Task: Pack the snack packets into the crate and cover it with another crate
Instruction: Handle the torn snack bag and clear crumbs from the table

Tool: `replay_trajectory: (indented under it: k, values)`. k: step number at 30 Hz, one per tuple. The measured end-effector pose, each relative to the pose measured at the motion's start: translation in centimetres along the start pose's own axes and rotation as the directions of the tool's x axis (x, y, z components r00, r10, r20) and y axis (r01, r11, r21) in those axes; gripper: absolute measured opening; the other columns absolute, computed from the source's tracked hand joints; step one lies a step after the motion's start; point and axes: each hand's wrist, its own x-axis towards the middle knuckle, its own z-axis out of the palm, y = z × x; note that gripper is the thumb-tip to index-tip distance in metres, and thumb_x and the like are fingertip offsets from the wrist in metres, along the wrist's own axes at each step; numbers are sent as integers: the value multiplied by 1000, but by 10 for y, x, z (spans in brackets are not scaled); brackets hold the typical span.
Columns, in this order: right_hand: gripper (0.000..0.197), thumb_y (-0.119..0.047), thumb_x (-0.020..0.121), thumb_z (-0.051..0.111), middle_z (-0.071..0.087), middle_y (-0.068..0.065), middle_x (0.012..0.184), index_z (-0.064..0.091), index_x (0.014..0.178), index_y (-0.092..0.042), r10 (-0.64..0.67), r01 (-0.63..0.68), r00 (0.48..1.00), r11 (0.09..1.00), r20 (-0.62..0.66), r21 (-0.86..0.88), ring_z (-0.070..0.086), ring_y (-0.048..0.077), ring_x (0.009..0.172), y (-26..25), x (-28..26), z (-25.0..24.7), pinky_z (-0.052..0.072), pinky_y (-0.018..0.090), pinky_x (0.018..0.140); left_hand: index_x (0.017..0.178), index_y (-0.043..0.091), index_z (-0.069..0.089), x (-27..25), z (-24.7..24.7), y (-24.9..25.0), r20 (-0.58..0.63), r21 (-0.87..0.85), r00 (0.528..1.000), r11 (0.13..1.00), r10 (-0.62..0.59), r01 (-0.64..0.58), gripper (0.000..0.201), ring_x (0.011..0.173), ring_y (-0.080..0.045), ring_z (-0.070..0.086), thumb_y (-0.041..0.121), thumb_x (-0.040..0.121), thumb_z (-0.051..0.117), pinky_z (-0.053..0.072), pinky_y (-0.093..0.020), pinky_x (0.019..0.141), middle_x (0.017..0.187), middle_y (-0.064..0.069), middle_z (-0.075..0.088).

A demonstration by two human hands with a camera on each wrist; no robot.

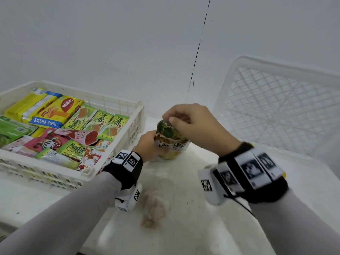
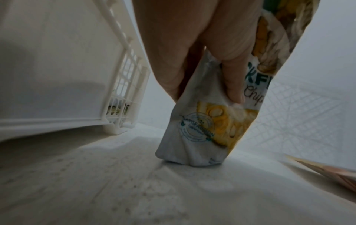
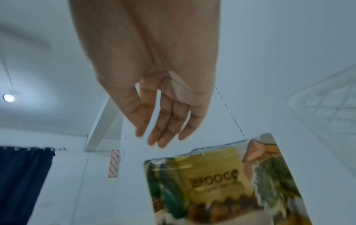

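Observation:
A jackfruit chips packet [image 1: 172, 142] stands upright on the white table, just right of the crate. My left hand [image 1: 155, 144] grips its middle from the left, fingers [image 2: 233, 85] curled round the crumpled lower part of the packet [image 2: 202, 129]. My right hand [image 1: 171, 116] is over the packet's top edge; the right wrist view shows its fingers [image 3: 163, 134] straight and slightly above the packet [image 3: 221, 182]. The white crate [image 1: 110, 102] at the left holds several snack packets, with wafer packs [image 1: 60, 111] among them. An empty white crate [image 1: 276, 107] leans against the wall at the right.
The filled crate's lattice wall [image 2: 123, 76] is close to my left hand. A brownish smudge [image 1: 152, 208] marks the table [image 1: 184, 227] between my forearms. A white wall rises right behind both crates. A dark blue curtain [image 3: 23, 182] hangs far off.

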Motion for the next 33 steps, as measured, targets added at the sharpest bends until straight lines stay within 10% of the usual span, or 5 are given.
replay_trajectory:
  k: [3,6,14,25,33]
  values:
    - [17,-1,88,57,71,2,88,71,91,-10,-120,132,991,959,-63,249,66,15,84,-1,-35,10,54,31,79,88,18,64,-2,-2,1,-24,1,1000,1000,8,-8,23,91,-26,63,14,70,76,47,-26,72,80,6,63]
    - [18,-8,87,61,70,2,101,69,103,-12,-104,86,965,993,242,81,63,17,93,21,-59,35,50,38,86,92,13,68,-6,-2,4,-34,-1,999,1000,11,-11,21,94,-26,63,16,73,75,48,-28,74,86,0,68]
    - [102,-51,73,72,23,13,151,8,150,-28,166,53,770,946,617,-321,23,33,137,68,-67,124,25,44,113,112,8,65,-13,-1,7,-13,-75,999,997,29,-30,46,101,-22,62,14,69,81,49,-32,88,108,-7,69]
    - [80,-33,58,83,57,-1,110,33,121,-33,147,-53,861,978,486,-202,57,22,92,65,-78,114,51,34,78,121,8,59,-20,-2,5,-2,-131,998,990,59,-58,59,109,-25,60,7,67,81,47,-39,96,116,-8,66]
    - [60,-20,57,84,65,-4,88,44,99,-37,36,-27,999,979,-40,201,60,10,76,36,-80,-1,51,32,71,113,3,61,-15,2,3,16,42,998,997,58,-58,39,110,-28,58,6,75,72,45,-28,91,115,-13,64]
